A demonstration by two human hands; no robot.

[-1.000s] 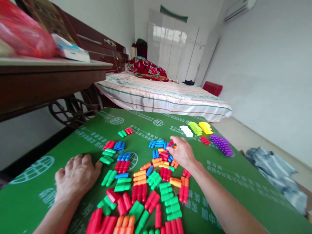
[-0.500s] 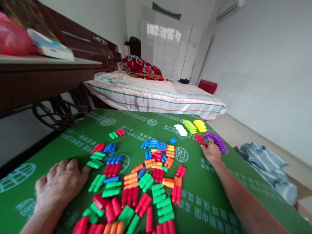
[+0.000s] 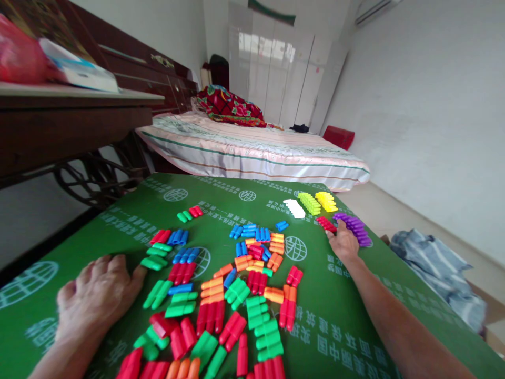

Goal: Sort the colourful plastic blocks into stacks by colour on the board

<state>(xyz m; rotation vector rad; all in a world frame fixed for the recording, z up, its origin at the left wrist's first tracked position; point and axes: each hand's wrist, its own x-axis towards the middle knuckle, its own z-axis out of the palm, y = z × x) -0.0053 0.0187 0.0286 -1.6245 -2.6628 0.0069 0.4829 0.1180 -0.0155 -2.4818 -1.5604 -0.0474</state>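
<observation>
My left hand (image 3: pixel 97 292) rests palm down on the green board (image 3: pixel 355 316), fingers loosely spread, its fingertips beside a green block (image 3: pixel 153 261). A mixed pile of red, green, orange and blue blocks (image 3: pixel 232 289) lies in front of me. My right hand (image 3: pixel 344 243) is stretched to the far right, its fingers closed at the end of a short red row (image 3: pixel 325 223), just left of the purple row (image 3: pixel 353 227). What the fingers pinch is hidden. White (image 3: pixel 294 207), lime (image 3: pixel 310 202) and yellow (image 3: pixel 325 200) rows lie beyond.
A dark wooden table on an iron stand (image 3: pixel 79 121) stands close on the left, with a red bag and a booklet on top. A bed (image 3: pixel 256 150) lies behind the board. Crumpled cloth (image 3: pixel 437 266) is on the floor at right.
My right hand left the middle of the pile and reached right to the red row beside the purple row. My left hand stayed flat. The view shifted slightly.
</observation>
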